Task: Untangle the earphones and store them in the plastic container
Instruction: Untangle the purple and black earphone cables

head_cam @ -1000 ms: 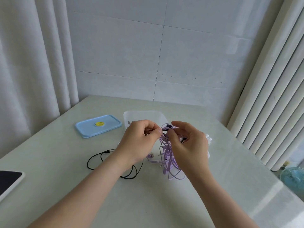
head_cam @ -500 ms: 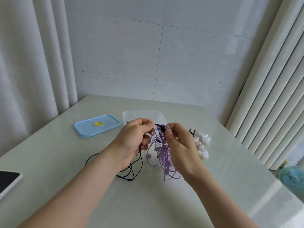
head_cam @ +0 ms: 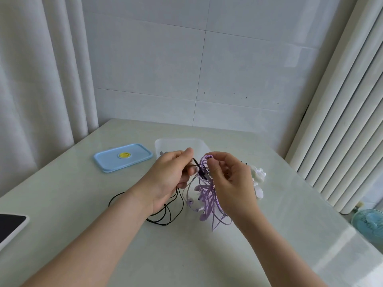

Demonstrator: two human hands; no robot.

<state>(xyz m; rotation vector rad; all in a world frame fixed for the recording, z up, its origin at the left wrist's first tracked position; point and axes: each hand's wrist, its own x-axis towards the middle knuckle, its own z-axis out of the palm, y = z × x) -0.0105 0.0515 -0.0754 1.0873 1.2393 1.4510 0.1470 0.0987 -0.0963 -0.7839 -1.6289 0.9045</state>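
The widest stretch of worktop (head_cam: 186, 255) lies along the near edge, with a dark tablet (head_cam: 10, 226) at the left edge. At mid-worktop the purple earphones (head_cam: 207, 195) hang tangled between both hands, trailing down to the surface. The black cable (head_cam: 165, 216) loops beneath the left grip (head_cam: 167, 179), which pinches its upper end. The right grip (head_cam: 230, 183), fingers curled, pinches the purple loops. Just behind sits the plastic container (head_cam: 178, 143), with its blue lid (head_cam: 123, 157) to the left.

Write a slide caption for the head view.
Left hand pinches black cable, right hand holds purple tangle; container open behind.
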